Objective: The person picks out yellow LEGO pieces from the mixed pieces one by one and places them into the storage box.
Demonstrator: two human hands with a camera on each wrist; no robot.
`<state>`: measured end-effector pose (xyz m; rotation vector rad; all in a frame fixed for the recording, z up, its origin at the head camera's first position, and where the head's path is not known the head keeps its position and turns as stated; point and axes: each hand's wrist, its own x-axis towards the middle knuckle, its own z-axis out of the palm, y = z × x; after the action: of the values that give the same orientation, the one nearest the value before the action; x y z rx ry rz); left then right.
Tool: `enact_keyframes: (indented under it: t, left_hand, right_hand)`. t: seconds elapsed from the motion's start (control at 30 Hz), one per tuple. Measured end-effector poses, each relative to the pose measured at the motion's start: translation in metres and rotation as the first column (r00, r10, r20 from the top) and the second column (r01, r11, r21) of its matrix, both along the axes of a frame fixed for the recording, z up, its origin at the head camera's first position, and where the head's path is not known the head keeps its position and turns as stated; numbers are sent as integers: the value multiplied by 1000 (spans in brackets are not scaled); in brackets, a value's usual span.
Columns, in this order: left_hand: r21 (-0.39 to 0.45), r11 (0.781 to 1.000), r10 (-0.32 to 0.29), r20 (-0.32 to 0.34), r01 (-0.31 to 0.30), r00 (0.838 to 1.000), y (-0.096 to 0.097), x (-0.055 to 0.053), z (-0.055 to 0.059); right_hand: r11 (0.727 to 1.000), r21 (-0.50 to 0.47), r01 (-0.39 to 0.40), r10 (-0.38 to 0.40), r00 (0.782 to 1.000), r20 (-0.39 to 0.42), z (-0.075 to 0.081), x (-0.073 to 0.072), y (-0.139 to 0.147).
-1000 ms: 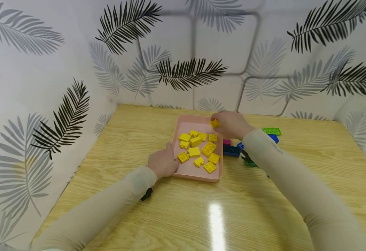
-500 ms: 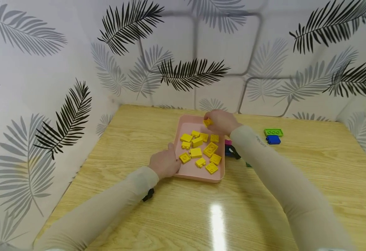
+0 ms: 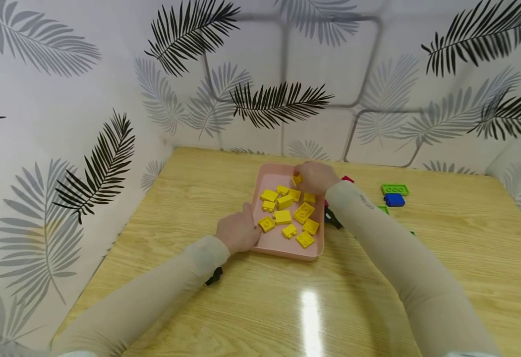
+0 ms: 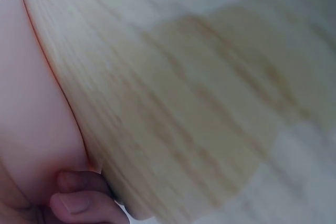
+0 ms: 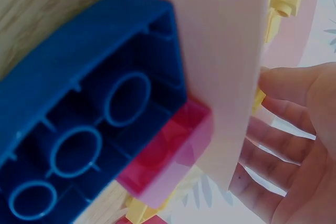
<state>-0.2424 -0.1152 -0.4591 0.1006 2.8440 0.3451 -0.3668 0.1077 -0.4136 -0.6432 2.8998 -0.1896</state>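
Observation:
In the head view a pink tray (image 3: 269, 240) with several yellow bricks (image 3: 282, 217) lies on the table. My left hand (image 3: 239, 230) grips its left side near the front corner; curled fingertips (image 4: 79, 203) show against the tray wall in the left wrist view. Over the tray's far right part, my right hand (image 3: 317, 177) pinches a yellow brick (image 3: 297, 179) just above the tray floor. Thumb and fingers mostly hide that brick in the right wrist view, where the right hand (image 5: 294, 129) reaches over the tray wall (image 5: 220, 51).
Right beside the tray lie a dark blue brick (image 5: 79, 98) and a pink brick (image 5: 173, 153), partly behind the right arm in the head view. Farther right are a light green brick (image 3: 395, 189) and a blue brick (image 3: 394, 200). A patterned wall (image 3: 251, 134) stands behind the table.
My right hand has moved left from the tray's right edge and then lower into the tray, still holding the yellow brick. The left hand keeps its grip; the view has shifted slightly.

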Motion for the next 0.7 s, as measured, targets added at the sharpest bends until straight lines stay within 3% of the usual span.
enact_keyframes:
  t: [0.33, 0.7]
  left_hand:
    - [-4, 1000, -10, -6, 10, 1000, 0, 0, 0]
    - [-4, 1000, -8, 8, 8, 1000, 1, 0, 3]
  right_hand:
    - [1000, -15, 7, -7, 1000, -19, 3, 4, 7]
    - [995, -83, 53, -61, 994, -91, 22, 16, 48]
